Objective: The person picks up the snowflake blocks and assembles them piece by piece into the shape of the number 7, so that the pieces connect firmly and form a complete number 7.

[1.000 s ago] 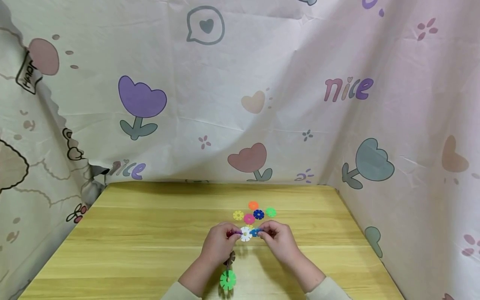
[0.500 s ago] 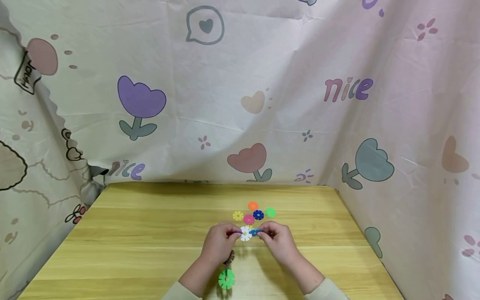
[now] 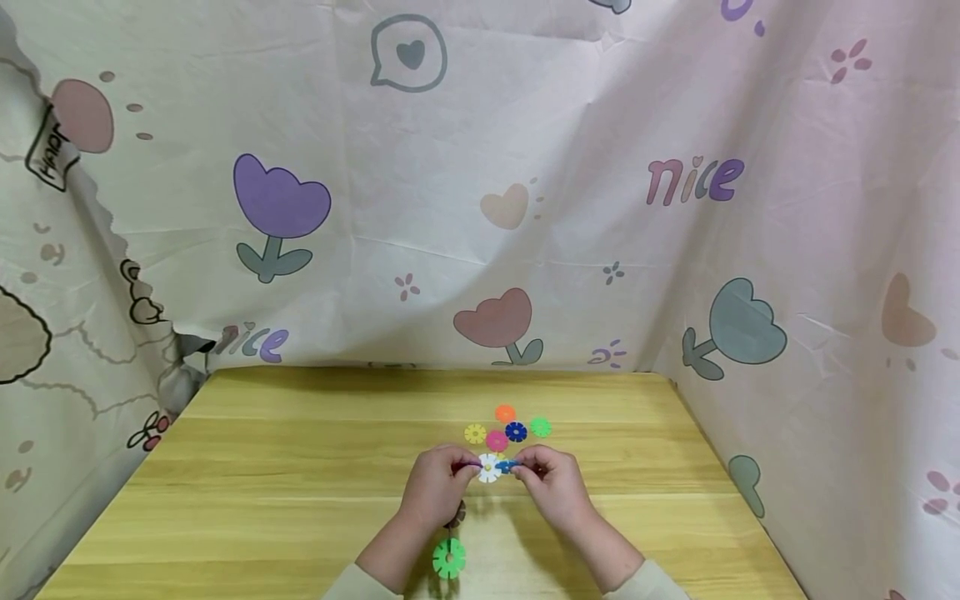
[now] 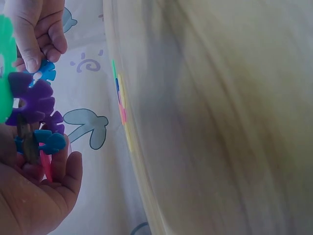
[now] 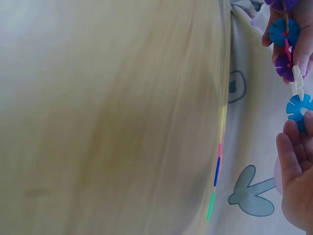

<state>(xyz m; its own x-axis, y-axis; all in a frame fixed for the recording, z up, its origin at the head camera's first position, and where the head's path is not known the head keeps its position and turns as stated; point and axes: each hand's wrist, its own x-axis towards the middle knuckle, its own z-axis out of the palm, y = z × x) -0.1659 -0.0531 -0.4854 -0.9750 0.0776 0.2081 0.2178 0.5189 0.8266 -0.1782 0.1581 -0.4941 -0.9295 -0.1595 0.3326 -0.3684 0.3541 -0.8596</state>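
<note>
Above the table, my left hand (image 3: 435,487) pinches a purple notched disc (image 5: 284,67) beside a white disc (image 3: 488,468). My right hand (image 3: 557,483) pinches a blue disc (image 3: 507,467) that meets the white disc's right edge; the right wrist view shows white and blue joined or touching edge to edge. From the left hand hangs a chain of discs, with a brown one (image 3: 456,515) and a green one (image 3: 449,558) at its lower end. The left wrist view shows more of the chain, a purple disc (image 4: 32,98) and a blue one (image 4: 50,141), near the left palm (image 4: 34,200).
Beyond the hands, loose discs lie on the wooden table (image 3: 300,467): orange (image 3: 506,413), yellow (image 3: 475,433), pink (image 3: 497,442), dark blue (image 3: 516,432) and green (image 3: 541,427). A yellow piece lies partly hidden behind the white disc. Printed cloth (image 3: 420,183) hangs around the table.
The blue disc sits slightly closer over the white disc's edge than before. The hanging green disc has swung a little to the left. Both hands keep their grips.
</note>
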